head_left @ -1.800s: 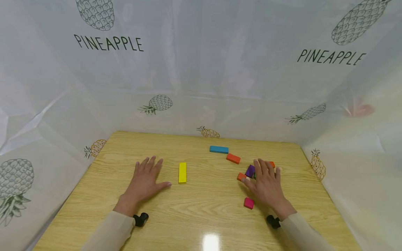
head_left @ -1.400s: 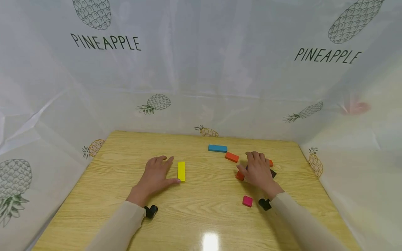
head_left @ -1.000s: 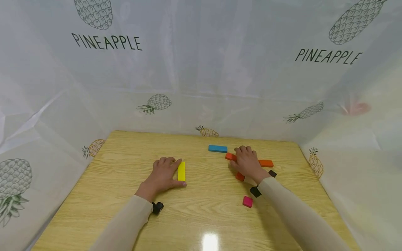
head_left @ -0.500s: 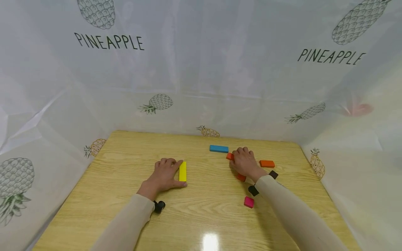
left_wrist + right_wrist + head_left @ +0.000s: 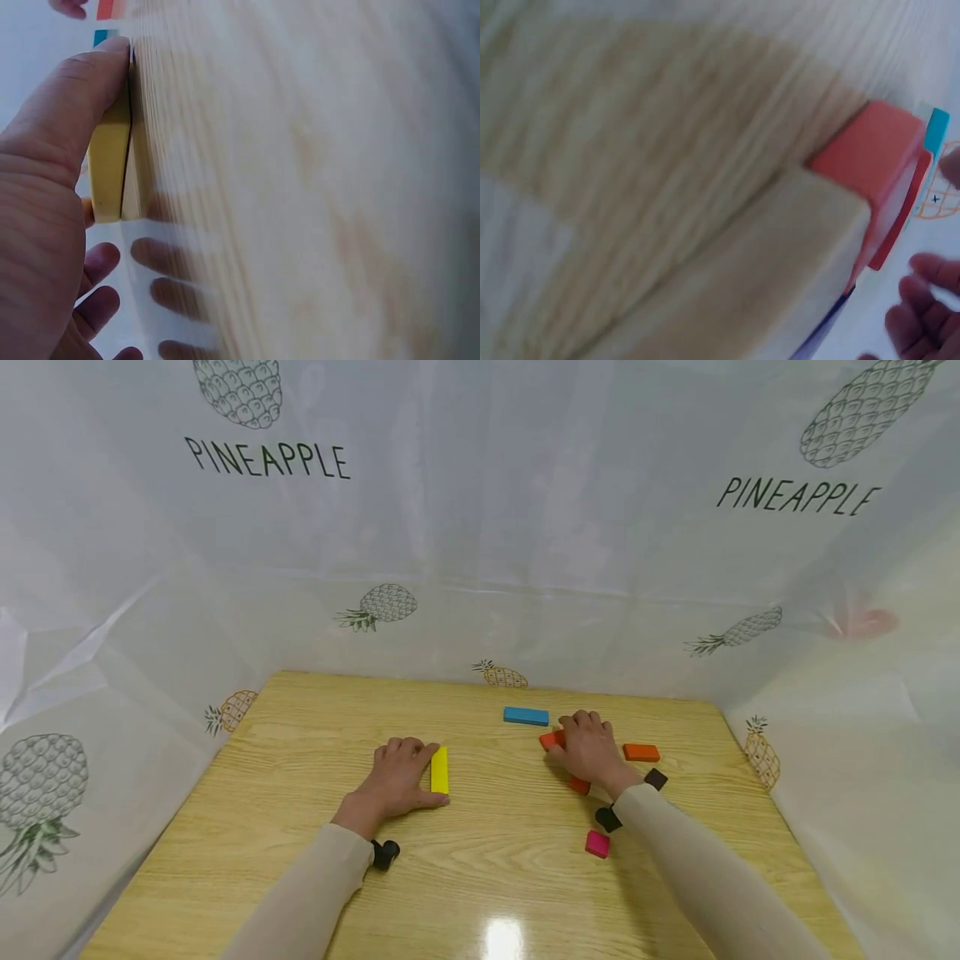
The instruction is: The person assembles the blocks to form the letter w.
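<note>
In the head view, my left hand (image 5: 393, 781) pinches a yellow block (image 5: 440, 771) lengthwise, its thumb at the near end. The left wrist view shows the thumb pressed against that end of the yellow block (image 5: 111, 161). My right hand (image 5: 592, 752) is bent low over a red block (image 5: 552, 740), partly covering it. Seen from the right wrist, its loosely curved fingers (image 5: 924, 307) stand apart from the red block (image 5: 901, 217). Close to that camera lies a tan block (image 5: 757, 270) against another red block (image 5: 877, 146), with a purple edge behind.
Behind the red block lies a blue block (image 5: 527, 717). An orange block (image 5: 641, 752) and a dark brown block (image 5: 656, 778) lie right of my right hand, a pink block (image 5: 597, 844) nearer me. A pineapple-print curtain (image 5: 480, 527) surrounds the wooden table (image 5: 480, 868).
My left hand has moved right and taken hold of the yellow block. My right hand has gone left from the block cluster to the red block, which now lies at a different angle.
</note>
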A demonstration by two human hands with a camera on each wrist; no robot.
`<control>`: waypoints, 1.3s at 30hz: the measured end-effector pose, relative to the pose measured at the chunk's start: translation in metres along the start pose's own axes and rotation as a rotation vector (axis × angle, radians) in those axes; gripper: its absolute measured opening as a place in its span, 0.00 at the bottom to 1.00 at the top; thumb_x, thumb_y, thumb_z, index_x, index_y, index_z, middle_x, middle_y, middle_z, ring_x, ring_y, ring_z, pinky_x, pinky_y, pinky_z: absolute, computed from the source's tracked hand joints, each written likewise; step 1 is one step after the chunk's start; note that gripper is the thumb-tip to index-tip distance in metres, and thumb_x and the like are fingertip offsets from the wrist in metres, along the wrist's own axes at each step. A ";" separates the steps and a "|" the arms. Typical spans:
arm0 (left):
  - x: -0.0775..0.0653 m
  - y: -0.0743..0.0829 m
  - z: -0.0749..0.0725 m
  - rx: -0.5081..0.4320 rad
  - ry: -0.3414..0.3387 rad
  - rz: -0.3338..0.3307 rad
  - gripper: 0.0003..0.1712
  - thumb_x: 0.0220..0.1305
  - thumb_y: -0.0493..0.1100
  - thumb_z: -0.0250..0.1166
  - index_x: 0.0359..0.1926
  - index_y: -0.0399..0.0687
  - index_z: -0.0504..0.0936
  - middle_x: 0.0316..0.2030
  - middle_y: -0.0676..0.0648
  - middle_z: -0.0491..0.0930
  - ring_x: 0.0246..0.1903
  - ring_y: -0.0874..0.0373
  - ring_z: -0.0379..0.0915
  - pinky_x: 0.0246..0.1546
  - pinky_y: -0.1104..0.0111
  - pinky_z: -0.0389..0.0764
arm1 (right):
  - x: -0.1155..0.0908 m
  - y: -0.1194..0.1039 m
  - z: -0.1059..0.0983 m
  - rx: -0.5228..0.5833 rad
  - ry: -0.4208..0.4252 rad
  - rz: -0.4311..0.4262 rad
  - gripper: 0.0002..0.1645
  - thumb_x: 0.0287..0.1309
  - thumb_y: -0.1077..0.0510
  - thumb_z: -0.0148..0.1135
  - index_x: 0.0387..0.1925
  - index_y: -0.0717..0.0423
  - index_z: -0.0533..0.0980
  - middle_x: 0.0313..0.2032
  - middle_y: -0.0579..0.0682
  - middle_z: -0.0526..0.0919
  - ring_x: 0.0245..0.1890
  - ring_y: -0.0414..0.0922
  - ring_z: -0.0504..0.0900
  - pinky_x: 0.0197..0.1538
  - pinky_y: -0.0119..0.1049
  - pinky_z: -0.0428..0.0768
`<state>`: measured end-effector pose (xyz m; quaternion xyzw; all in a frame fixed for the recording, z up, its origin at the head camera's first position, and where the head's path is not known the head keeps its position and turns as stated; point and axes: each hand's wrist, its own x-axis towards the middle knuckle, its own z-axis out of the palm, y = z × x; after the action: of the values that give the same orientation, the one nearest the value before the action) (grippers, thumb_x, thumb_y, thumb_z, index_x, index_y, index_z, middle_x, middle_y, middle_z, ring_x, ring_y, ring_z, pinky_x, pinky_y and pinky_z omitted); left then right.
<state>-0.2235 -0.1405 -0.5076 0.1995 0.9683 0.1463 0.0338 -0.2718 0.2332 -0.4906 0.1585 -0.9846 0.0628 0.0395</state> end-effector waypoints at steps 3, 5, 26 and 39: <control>0.000 0.000 0.001 -0.010 0.004 -0.003 0.56 0.58 0.75 0.72 0.79 0.55 0.67 0.70 0.41 0.69 0.68 0.38 0.60 0.70 0.39 0.61 | 0.000 -0.002 0.002 -0.003 0.012 0.067 0.41 0.71 0.33 0.60 0.59 0.67 0.77 0.55 0.67 0.78 0.55 0.65 0.73 0.54 0.61 0.73; 0.001 0.000 0.002 -0.014 0.008 -0.006 0.56 0.57 0.75 0.72 0.79 0.54 0.67 0.70 0.41 0.69 0.68 0.38 0.61 0.70 0.39 0.61 | -0.001 -0.003 0.003 -0.011 0.009 0.105 0.42 0.69 0.29 0.60 0.52 0.67 0.79 0.48 0.65 0.78 0.49 0.63 0.72 0.49 0.58 0.72; 0.000 0.003 0.004 -0.050 0.016 -0.014 0.57 0.55 0.73 0.76 0.77 0.50 0.69 0.69 0.42 0.68 0.67 0.41 0.62 0.71 0.41 0.62 | 0.001 -0.005 0.009 0.003 -0.040 0.141 0.35 0.67 0.34 0.61 0.41 0.66 0.76 0.39 0.60 0.74 0.41 0.58 0.68 0.45 0.54 0.69; -0.027 0.022 0.012 -0.054 0.009 0.046 0.57 0.51 0.73 0.77 0.72 0.45 0.72 0.67 0.42 0.70 0.67 0.41 0.62 0.72 0.42 0.62 | 0.002 -0.006 0.010 0.013 -0.039 0.142 0.31 0.64 0.38 0.61 0.41 0.65 0.76 0.39 0.60 0.74 0.42 0.58 0.68 0.46 0.54 0.68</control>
<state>-0.1886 -0.1286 -0.5119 0.2200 0.9593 0.1741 0.0312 -0.2725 0.2256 -0.4999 0.0896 -0.9935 0.0689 0.0149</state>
